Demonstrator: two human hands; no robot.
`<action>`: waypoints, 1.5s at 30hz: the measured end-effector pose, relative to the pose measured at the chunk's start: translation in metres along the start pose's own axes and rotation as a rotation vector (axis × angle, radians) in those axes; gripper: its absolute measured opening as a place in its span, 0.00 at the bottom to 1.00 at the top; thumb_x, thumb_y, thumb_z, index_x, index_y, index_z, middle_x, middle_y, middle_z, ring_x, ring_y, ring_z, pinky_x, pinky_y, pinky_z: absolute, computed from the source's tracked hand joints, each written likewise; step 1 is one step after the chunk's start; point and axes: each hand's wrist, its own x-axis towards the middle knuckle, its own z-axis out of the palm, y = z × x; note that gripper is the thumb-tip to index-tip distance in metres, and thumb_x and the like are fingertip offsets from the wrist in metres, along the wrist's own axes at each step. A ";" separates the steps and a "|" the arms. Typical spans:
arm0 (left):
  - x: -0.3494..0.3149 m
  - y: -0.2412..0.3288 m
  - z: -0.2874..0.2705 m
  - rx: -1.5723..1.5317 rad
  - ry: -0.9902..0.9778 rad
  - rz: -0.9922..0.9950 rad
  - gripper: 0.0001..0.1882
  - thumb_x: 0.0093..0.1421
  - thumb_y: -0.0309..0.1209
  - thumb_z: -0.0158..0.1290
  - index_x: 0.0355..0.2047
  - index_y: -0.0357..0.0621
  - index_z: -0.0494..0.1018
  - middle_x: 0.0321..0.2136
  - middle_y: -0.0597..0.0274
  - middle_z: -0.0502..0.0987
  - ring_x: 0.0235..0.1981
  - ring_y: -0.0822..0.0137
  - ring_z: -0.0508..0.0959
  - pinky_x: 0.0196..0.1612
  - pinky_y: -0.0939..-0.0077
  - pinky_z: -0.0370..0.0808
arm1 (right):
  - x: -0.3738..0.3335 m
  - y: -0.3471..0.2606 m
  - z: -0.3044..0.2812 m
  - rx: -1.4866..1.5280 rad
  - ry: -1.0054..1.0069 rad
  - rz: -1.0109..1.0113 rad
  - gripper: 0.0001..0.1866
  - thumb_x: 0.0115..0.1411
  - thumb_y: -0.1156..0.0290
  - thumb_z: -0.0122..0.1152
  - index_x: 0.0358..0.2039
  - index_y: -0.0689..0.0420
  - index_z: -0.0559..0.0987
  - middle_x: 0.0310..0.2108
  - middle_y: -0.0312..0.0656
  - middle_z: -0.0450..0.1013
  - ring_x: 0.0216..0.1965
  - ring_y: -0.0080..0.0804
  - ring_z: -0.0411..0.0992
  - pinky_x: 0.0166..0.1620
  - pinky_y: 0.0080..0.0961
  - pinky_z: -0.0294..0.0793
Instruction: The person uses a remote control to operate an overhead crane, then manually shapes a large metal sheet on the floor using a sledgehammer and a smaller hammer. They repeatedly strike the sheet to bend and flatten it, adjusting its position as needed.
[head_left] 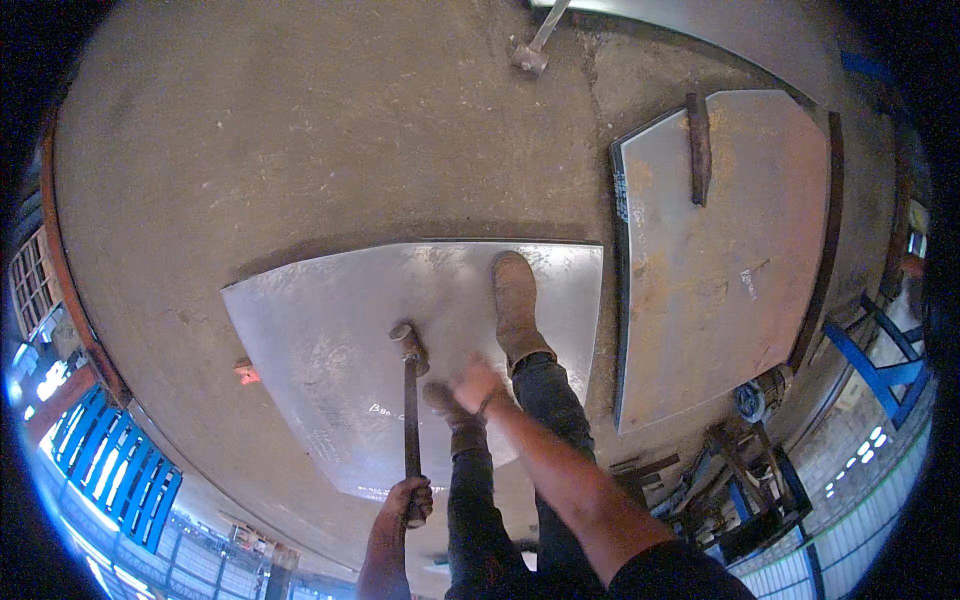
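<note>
Hammer (411, 410), gripped in left hand (408, 498) over metal sheet (330, 335), where a stray swing could strike the nearby boot (440, 399); right hand (477, 383) blurred, its hold unclear.

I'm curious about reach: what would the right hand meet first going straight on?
Probably the metal plate, near the hammer head, though the right hand is blurred and depth unclear.

Fisheye view from head height, downward onto metal plate (450, 300)
</note>
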 end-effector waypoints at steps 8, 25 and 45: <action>-0.001 0.006 0.041 0.027 0.202 -0.138 0.09 0.55 0.26 0.57 0.26 0.47 0.66 0.14 0.72 0.62 0.12 0.73 0.63 0.16 0.75 0.62 | 0.162 0.106 -0.201 -0.469 -0.061 0.214 0.45 0.54 0.62 0.58 0.67 0.56 0.47 0.70 0.44 0.40 0.70 0.40 0.40 0.66 0.56 0.45; 0.006 0.003 0.025 -0.101 0.039 -0.178 0.12 0.60 0.33 0.50 0.23 0.54 0.59 0.13 0.76 0.55 0.11 0.76 0.57 0.15 0.76 0.57 | 0.213 0.043 -0.178 -0.341 -0.257 0.156 0.38 0.53 0.59 0.59 0.62 0.55 0.57 0.64 0.45 0.54 0.64 0.44 0.53 0.61 0.58 0.50; -0.049 0.092 -0.101 0.277 -0.013 -0.287 0.08 0.65 0.35 0.47 0.28 0.51 0.66 0.15 0.80 0.61 0.11 0.85 0.59 0.16 0.86 0.59 | -0.110 0.021 -0.102 0.368 0.450 0.157 0.18 0.53 0.70 0.52 0.44 0.61 0.74 0.41 0.56 0.75 0.43 0.52 0.74 0.47 0.46 0.74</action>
